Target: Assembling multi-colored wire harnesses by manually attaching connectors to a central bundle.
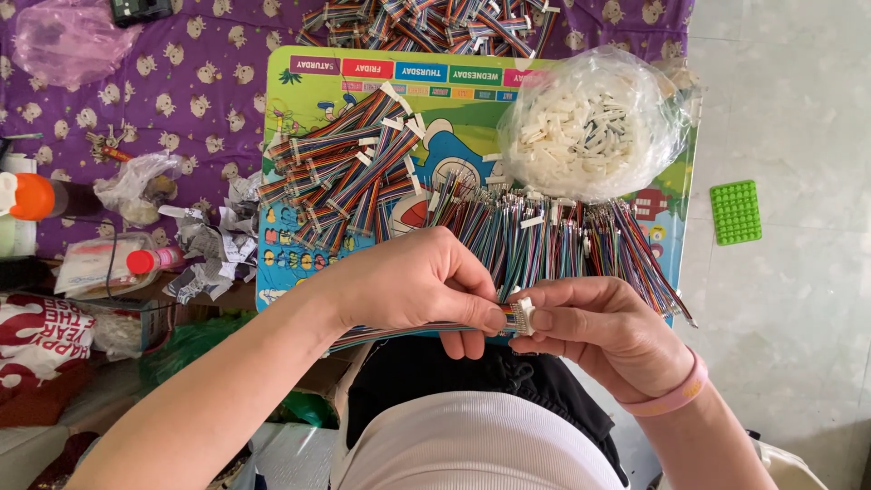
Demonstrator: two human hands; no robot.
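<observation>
My left hand (413,286) pinches a flat multicoloured ribbon cable (399,332) near its end. My right hand (603,331), with a pink band on the wrist, grips a small white plastic connector (523,313) at that cable end. The two hands meet over my lap, at the near edge of a colourful board (299,100). On the board lie a row of loose coloured wires (544,240), a heap of finished ribbon cables (340,172) and a clear bag of white connectors (590,127).
More ribbon cables (426,23) are piled at the far edge on a purple patterned cloth (190,91). Left of the board lie crumpled paper (213,245), plastic bags, keys and a red-capped bottle (150,260). A green studded block (735,211) rests on the pale tiled floor.
</observation>
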